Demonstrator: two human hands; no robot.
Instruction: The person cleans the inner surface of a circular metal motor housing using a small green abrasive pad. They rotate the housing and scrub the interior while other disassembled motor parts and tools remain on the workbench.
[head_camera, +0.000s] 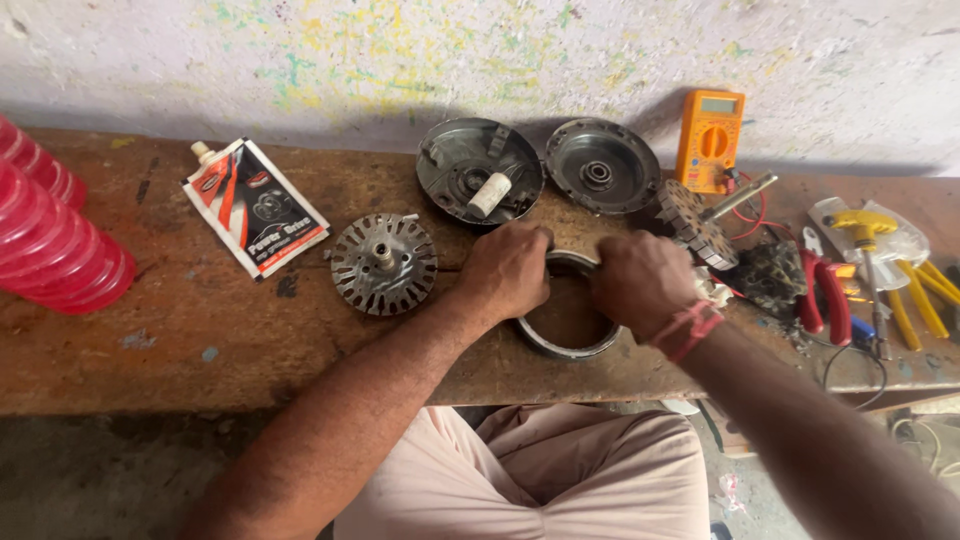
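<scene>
Seen from above, a person's left hand (508, 268) and right hand (640, 282) both grip the far rim of a metal ring (562, 340) lying flat at the near edge of a worn wooden bench (200, 340). A slotted metal disc (384, 264) lies just left. Two round metal covers (478, 170) sit farther back. An orange meter (709, 140) and pliers (826, 295) lie right.

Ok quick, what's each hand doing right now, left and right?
Left hand: closed on the far left rim of the metal ring on the bench.
Right hand: closed on the ring's far right rim.
</scene>
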